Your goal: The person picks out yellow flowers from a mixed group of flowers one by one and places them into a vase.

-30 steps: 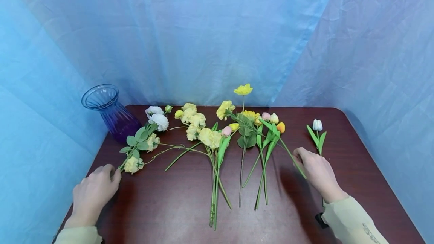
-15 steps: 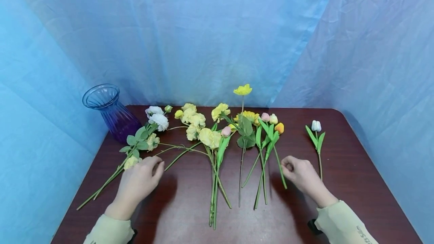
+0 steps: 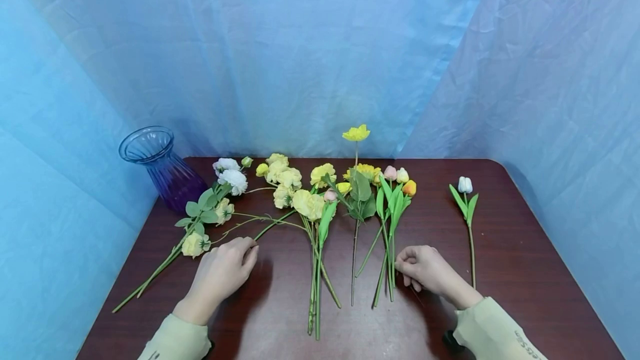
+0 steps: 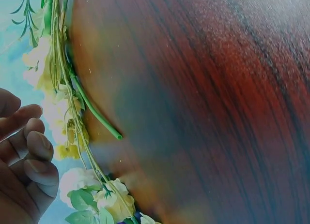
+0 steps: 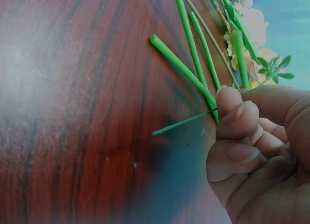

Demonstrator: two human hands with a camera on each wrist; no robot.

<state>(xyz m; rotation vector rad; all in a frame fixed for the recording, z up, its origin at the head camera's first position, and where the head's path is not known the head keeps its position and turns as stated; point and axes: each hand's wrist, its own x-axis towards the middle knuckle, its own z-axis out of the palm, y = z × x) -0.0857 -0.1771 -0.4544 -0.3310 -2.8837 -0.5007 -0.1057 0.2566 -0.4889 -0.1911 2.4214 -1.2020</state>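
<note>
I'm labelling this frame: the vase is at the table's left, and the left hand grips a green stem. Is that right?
Not quite: the left hand grips nothing; the left wrist view shows the nearby green stem lying apart from that hand. The vase is indeed at the left of the table.

Pinched in the right hand (image 5: 247, 137), at the right of the wrist view: thin, straight green stalk (image 5: 181, 122), pointing left. Lying right of centre in the head view: orange tulip (image 3: 409, 188), pink tulip (image 3: 390, 173) and cream tulip (image 3: 402, 175), green-leaved, with crossed stems. Left of centre, aslant: smooth green stem (image 3: 276, 224), partly hidden by the left hand (image 3: 227, 265).
</note>
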